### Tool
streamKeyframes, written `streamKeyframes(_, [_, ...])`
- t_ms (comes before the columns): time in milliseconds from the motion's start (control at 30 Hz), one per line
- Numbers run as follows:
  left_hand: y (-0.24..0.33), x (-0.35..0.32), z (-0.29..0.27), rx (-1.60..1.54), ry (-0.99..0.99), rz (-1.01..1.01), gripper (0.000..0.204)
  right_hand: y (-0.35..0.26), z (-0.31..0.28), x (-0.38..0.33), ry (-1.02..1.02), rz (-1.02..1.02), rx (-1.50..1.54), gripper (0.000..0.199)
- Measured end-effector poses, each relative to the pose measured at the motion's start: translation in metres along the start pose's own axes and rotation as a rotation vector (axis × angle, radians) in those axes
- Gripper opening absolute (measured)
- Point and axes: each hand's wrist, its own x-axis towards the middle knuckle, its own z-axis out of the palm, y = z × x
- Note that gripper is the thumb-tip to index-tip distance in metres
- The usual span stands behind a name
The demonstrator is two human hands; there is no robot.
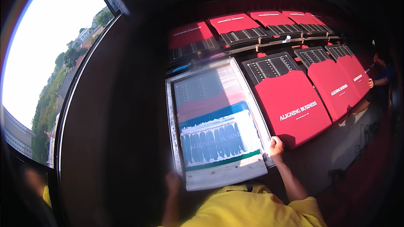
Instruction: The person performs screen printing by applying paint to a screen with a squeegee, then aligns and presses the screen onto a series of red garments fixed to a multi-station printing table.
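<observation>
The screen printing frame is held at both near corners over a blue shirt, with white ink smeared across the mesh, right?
Not blue: the head view shows the frame over a red shirt. Left hand and right hand grip the near corners; white ink smears the mesh.

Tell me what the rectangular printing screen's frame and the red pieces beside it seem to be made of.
The pale grey frame of the rectangular printing screen looks like bare metal, probably aluminium: dull sheen, straight thin rails. The flat red printed pieces look like matte fabric or card; the picture cannot settle which.
</observation>
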Motion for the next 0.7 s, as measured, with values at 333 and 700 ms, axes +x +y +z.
streamKeyframes(333, [-0.043, 0.022, -0.006, -0.199, 0.093, 0.073, 0.024, -0.006, -0.012, 0.009, -0.134, -0.002, 0.157, 0.014])
streamKeyframes(700, [0.138, -0.061, 0.059, -0.295, -0.007, 0.167, 0.031, 0.046, -0.144, 0.040, -0.076, 0.294, 0.131, 0.020])
